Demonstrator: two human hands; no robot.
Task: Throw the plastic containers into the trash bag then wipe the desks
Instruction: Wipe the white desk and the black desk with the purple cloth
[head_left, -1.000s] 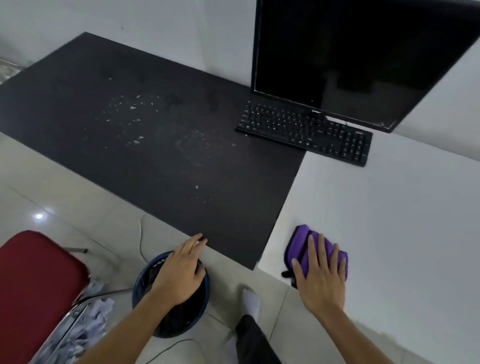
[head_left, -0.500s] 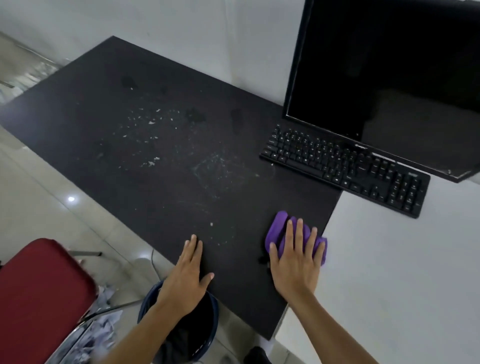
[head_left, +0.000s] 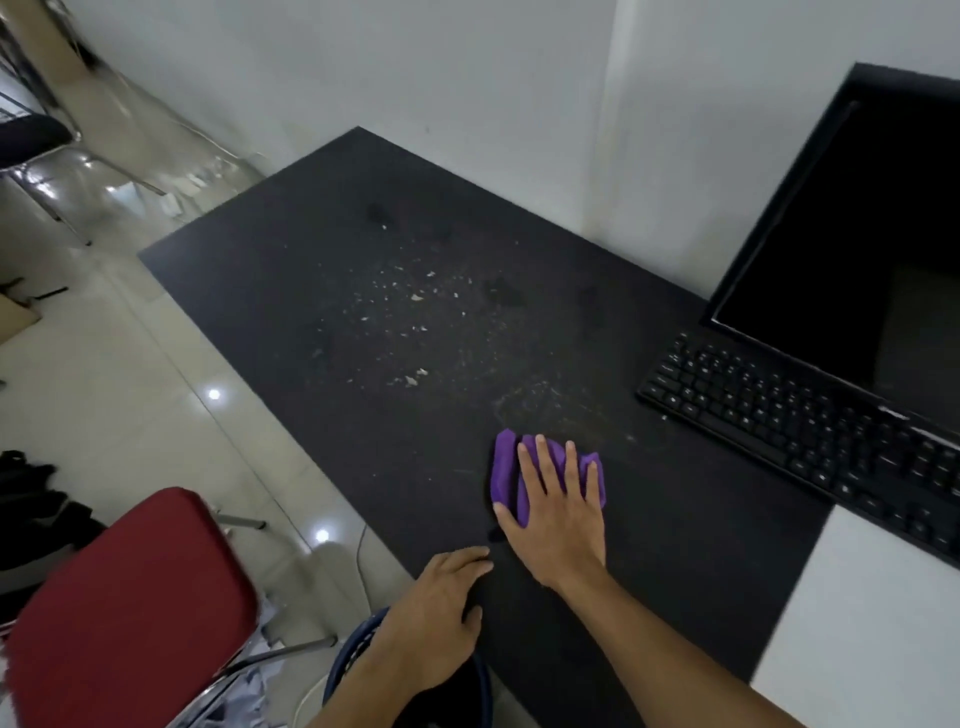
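Our right hand (head_left: 558, 519) presses the purple cloth (head_left: 506, 473) flat, fingers straight, low centre on the black bench (head_left: 285, 291). Our left hand (head_left: 434, 621), fingers relaxed, rests at its near edge. Crumbs (head_left: 415, 297) lie above, with bare bench towards the upper left.

Matt black rectangular desk top (head_left: 415, 338), finely grained, dulled by greyish smears and strewn with pale dry crumbs. On it a crumpled purple cloth (head_left: 506, 467), soft and fuzzy like microfibre, without any shine. Alongside, a smooth white desk surface (head_left: 857, 623), flat and matt like laminate. Black plastic keyboard (head_left: 779, 421), keys faintly satin. Black flat monitor (head_left: 857, 234), glossy dark screen inside a matt plastic frame. Pale beige floor tiles (head_left: 130, 395), polished and glossy, with ceiling lights mirrored as bright spots. Red padded chair seat (head_left: 130, 597), matt, fabric or vinyl impossible to tell, on shiny chromed metal tubing (head_left: 291, 649). Dark blue mesh bin (head_left: 353, 647), material unclear. White painted wall (head_left: 415, 78), matt and even.
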